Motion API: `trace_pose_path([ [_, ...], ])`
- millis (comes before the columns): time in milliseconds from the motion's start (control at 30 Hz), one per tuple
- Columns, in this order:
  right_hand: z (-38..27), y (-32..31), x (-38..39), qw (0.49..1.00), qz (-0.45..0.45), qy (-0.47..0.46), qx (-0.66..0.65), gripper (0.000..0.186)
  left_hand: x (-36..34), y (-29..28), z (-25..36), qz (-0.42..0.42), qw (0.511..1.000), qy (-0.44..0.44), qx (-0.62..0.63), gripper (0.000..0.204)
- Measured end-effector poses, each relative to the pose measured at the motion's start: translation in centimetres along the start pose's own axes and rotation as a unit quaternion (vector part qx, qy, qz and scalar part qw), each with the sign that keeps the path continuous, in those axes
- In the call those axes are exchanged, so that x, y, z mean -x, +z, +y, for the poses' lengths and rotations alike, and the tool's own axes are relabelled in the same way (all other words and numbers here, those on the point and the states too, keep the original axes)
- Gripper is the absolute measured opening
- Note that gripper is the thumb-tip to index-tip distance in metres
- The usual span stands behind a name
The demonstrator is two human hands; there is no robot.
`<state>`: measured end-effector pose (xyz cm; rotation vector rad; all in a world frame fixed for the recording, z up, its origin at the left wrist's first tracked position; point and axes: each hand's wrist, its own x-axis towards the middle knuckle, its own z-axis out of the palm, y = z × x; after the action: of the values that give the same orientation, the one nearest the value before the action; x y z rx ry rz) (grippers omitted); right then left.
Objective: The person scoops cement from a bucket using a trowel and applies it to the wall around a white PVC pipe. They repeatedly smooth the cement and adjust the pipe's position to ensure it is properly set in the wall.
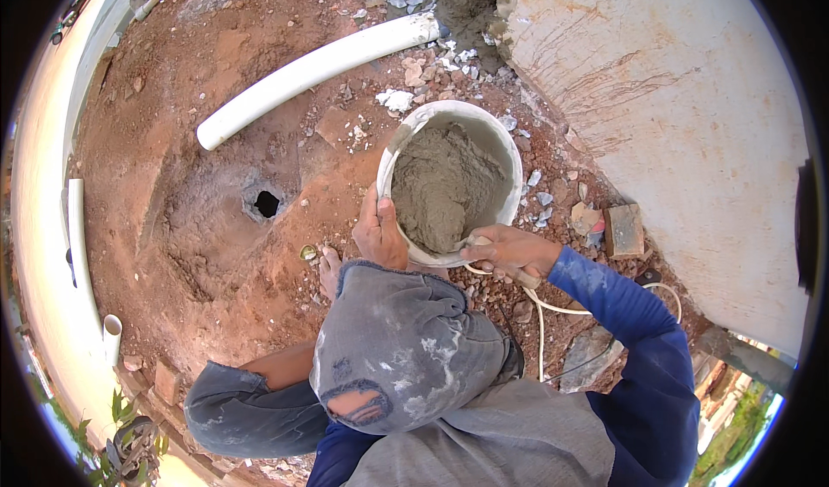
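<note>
A round white bucket [516, 172] with wet grey mortar [449, 180] heaped inside stands on the reddish ground just beyond my knees. My left hand [380, 235] is closed on the bucket's near left rim, thumb at the edge and fingers along the outside. At the near right rim, my right hand [511, 252] is closed around a short wooden-looking handle [523, 277], whose end pokes out below the fingers. Whatever that handle belongs to is mostly hidden by the hand and the rim. A pale cord or hose [541, 340] runs close below this hand.
Beyond the bucket lies a thick white pipe [319, 77]. A dark hole [266, 203] opens in the ground to the left. A pale wall [665, 116] rises at right, with a block [624, 231] at its foot. My bare foot [330, 271] is near the bucket.
</note>
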<state>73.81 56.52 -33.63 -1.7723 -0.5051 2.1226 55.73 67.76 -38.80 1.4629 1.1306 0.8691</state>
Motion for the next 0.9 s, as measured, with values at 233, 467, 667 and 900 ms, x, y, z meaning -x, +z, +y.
trace_pose_path([
  [233,-0.5,-2.3,0.5,0.929,-0.166,0.083,-0.321,0.031,-0.8,0.1,-0.7,0.038,0.999,0.002,0.013,0.038],
  [467,-3.9,-4.1,5.1,0.999,0.023,0.003,0.033,0.042,-1.1,0.6,-0.4,0.026,1.0,-0.017,-0.005,0.036],
  [667,-6.7,-4.0,8.7,0.655,0.355,-0.147,0.651,0.023,-1.1,0.3,0.6,0.034,0.999,-0.013,0.006,0.037],
  [900,-3.1,-1.9,5.0,0.615,0.329,-0.154,0.7,0.011,-0.9,0.6,0.9,0.024,0.999,-0.01,-0.025,0.038],
])
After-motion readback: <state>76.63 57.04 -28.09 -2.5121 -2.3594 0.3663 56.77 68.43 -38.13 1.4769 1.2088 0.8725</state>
